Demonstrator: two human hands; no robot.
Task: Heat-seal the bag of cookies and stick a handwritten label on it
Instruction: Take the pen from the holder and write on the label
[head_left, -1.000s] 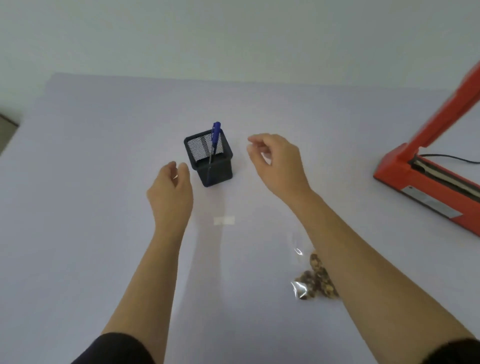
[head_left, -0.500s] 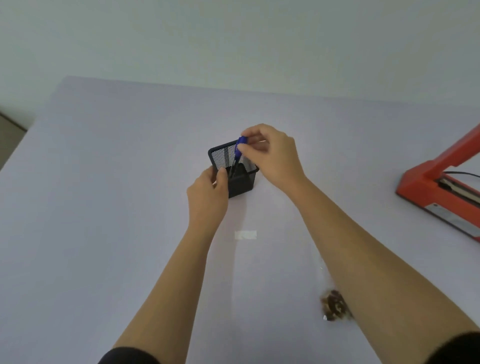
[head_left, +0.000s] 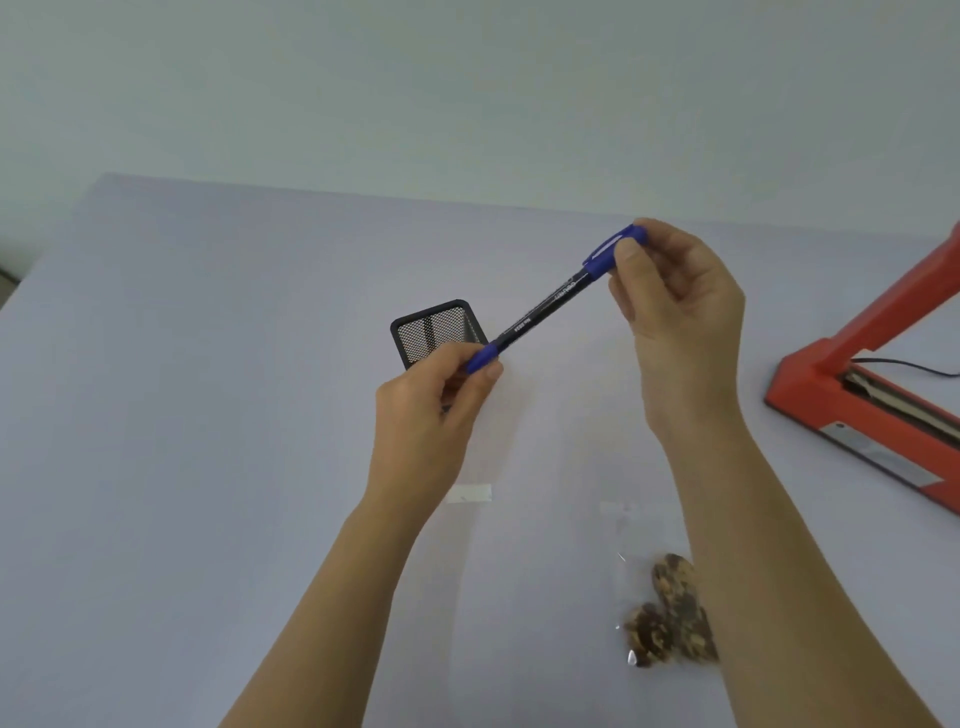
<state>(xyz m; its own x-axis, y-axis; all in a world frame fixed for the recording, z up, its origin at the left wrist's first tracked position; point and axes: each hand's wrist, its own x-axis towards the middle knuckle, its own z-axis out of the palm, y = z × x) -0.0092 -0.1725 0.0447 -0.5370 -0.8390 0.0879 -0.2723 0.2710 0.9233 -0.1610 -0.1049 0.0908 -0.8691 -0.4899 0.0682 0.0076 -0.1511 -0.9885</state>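
Note:
A black marker with blue ends (head_left: 540, 306) is held slanted above the table between both hands. My right hand (head_left: 675, 312) pinches its upper blue cap; my left hand (head_left: 431, 410) pinches the lower blue end. A small white label (head_left: 470, 492) lies flat on the table just below my left hand. The clear bag of cookies (head_left: 665, 618) lies near the front, partly hidden by my right forearm. The red heat sealer (head_left: 862, 410) stands at the right edge with its arm raised.
A black mesh pen holder (head_left: 434, 332) stands behind my left hand, with nothing seen in it. A black cable (head_left: 904, 364) runs from the sealer. The pale table (head_left: 208, 415) reaches back to a plain wall.
My right hand has lifted the marker out of the mesh holder. My left hand has let go of the holder and taken the marker's lower end.

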